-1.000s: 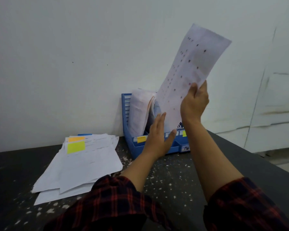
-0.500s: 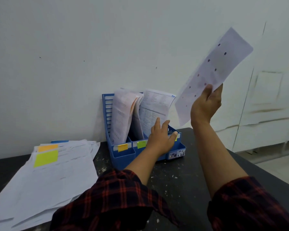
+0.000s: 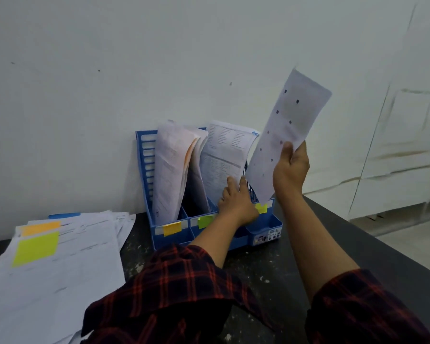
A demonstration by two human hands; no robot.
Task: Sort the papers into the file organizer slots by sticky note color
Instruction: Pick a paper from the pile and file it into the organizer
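Right hand [image 3: 290,170] pinches a dotted sheet [image 3: 283,135] just above the blue organizer [image 3: 174,234]; left hand [image 3: 235,203], fingers straight, pushes back the filed papers [image 3: 221,155] beside it.

No text is legible anywhere I look: the printed lines on the papers [image 3: 219,155] standing in the blue file organizer [image 3: 145,155] blur to grey, the sheet [image 3: 283,135] I hold shows only dark dots, and the sticker [image 3: 267,238] on the organizer's front is unreadable.
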